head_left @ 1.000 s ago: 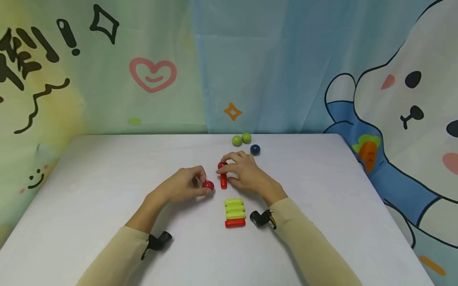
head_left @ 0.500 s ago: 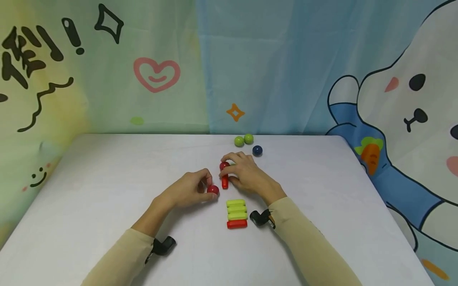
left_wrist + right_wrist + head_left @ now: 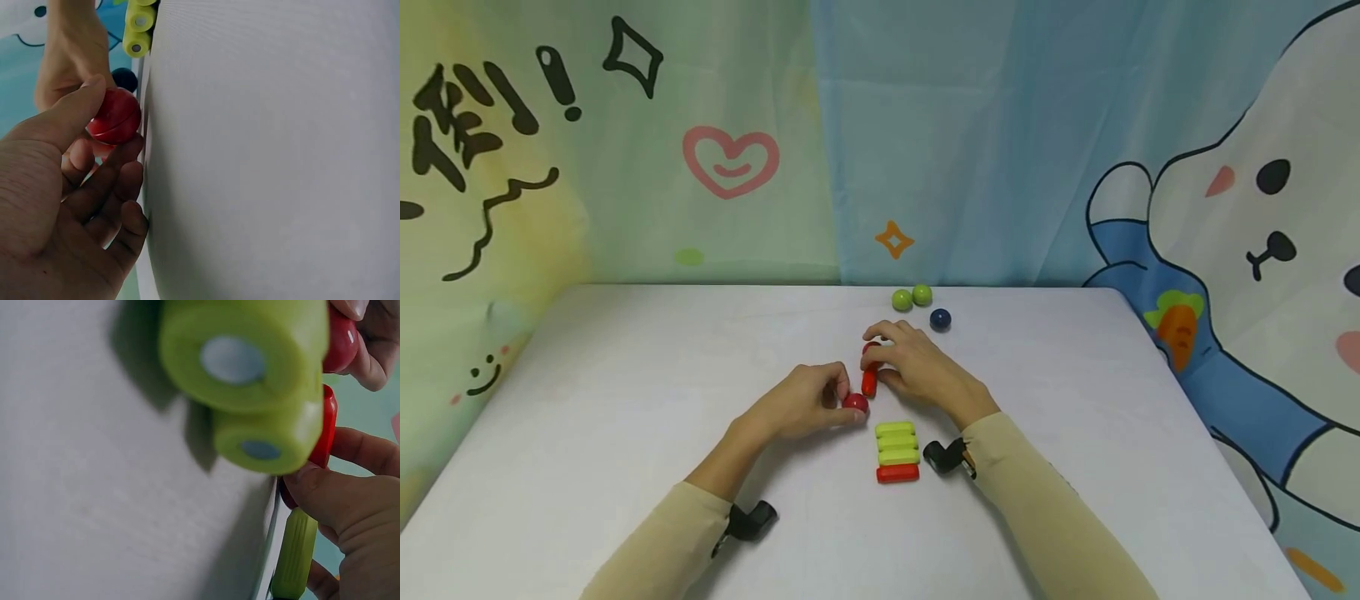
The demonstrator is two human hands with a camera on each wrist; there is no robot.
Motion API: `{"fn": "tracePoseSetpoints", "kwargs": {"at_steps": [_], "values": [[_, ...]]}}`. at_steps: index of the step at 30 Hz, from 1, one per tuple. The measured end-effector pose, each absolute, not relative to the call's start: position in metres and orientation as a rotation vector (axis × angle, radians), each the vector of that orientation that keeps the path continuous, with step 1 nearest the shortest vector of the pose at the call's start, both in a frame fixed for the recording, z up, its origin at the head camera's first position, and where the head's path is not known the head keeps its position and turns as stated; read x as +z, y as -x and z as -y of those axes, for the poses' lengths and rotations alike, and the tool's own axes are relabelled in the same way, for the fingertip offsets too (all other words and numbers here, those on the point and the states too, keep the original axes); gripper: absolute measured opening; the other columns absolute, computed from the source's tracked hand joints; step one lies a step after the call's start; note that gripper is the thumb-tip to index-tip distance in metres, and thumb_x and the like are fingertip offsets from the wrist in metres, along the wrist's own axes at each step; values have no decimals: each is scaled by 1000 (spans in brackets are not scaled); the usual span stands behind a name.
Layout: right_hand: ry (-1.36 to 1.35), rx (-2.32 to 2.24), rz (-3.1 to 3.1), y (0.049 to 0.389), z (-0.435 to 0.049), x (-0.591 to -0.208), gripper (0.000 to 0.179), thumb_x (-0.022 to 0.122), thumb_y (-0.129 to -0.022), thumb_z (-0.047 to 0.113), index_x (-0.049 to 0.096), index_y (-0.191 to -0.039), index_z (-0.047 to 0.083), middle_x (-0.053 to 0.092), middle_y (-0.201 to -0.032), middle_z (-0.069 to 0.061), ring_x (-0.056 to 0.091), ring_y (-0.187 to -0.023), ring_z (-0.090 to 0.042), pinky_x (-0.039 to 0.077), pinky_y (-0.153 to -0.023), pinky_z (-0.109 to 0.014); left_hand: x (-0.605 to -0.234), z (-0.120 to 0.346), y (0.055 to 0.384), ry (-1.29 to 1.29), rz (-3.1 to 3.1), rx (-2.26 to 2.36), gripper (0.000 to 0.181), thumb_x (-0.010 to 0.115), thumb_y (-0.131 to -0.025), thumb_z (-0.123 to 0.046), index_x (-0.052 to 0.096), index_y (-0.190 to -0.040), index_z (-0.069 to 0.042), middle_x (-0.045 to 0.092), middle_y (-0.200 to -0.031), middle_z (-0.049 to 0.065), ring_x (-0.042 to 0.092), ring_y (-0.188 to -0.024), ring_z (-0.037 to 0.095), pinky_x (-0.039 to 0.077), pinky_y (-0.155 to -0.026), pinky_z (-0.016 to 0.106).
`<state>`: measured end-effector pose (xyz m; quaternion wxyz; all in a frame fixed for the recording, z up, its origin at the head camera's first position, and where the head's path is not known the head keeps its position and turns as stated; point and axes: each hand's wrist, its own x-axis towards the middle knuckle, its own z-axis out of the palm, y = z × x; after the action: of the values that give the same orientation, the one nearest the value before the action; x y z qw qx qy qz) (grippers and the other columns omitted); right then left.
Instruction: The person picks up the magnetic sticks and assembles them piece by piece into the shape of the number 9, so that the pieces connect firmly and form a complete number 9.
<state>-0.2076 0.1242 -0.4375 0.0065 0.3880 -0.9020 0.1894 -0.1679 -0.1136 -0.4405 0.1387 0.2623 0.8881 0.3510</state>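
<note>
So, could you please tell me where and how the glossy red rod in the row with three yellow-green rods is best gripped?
I'd pinch the glossy red rod by its two ends from above: it lies flat, both ends look free, and its far long side sits close against the neighbouring yellow-green rod, leaving little room for a fingertip.

Shows a short, bright red rod, slightly aslant, gripped by the right hand. Has at that rod's far end a red ball, partly hidden by the same hand, and beyond that end a ribbed green rod, visible only from the right wrist. Also shows, just left of the red rod's near end, a glossy crimson ball (with a thin seam), pinched by the left hand; cannot tell whether touching the rod.
</note>
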Motion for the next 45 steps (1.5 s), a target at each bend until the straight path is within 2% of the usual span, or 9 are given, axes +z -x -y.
{"fn": "tracePoseSetpoints", "kwargs": {"at_steps": [11,17,21,29,34,38,45], "values": [[-1242,668,2783,211,-128,-438,18,75,-93,9,75,-107,20,59,-133,-7,55,-122,-28,42,-109,-46,-446,105,169,-735,-2621,1001,35,80,-89,-41,54,-81,-20,50,-66,-7,46,-63,7,36,-58,23],[-1236,697,2805,212,-129,-440,17,74,-93,7,75,-107,18,59,-134,-10,55,-123,-30,42,-110,-46,-446,103,168,-771,-2588,1001,32,80,-89,-39,57,-84,-19,51,-70,-6,47,-66,8,37,-60,23],[-1227,711,2803,211,-131,-442,18,74,-93,5,75,-105,18,60,-132,-7,55,-122,-28,43,-110,-44,-446,101,169,-812,-2567,993,29,81,-88,-37,59,-87,-19,52,-70,-5,47,-65,8,37,-60,24],[-1109,768,2814,210,-133,-443,31,73,-93,4,69,-123,13,61,-127,-5,57,-122,-24,44,-111,-41,-445,97,170,-808,-2572,985,32,83,-87,-37,60,-88,-15,53,-69,-3,46,-63,7,37,-59,24],[-939,676,2886,207,-142,-436,41,76,-92,13,67,-132,18,63,-130,-4,57,-123,-26,43,-109,-50,-444,95,171,-790,-2587,973,31,83,-86,-39,60,-88,-19,53,-69,-5,48,-65,7,38,-60,23],[-822,650,2971,206,-156,-434,45,75,-92,18,65,-135,20,61,-134,-5,54,-125,-29,40,-110,-54,-443,93,171,-780,-2587,965,31,83,-86,-39,59,-89,-20,53,-70,-5,48,-66,7,39,-60,24],[-787,681,2984,203,-175,-438,46,76,-91,18,65,-135,14,60,-134,-10,54,-125,-33,41,-110,-53,-442,91,169,-755,-2584,956,31,84,-85,-37,59,-92,-20,54,-72,-5,51,-70,10,41,-62,25]]}}
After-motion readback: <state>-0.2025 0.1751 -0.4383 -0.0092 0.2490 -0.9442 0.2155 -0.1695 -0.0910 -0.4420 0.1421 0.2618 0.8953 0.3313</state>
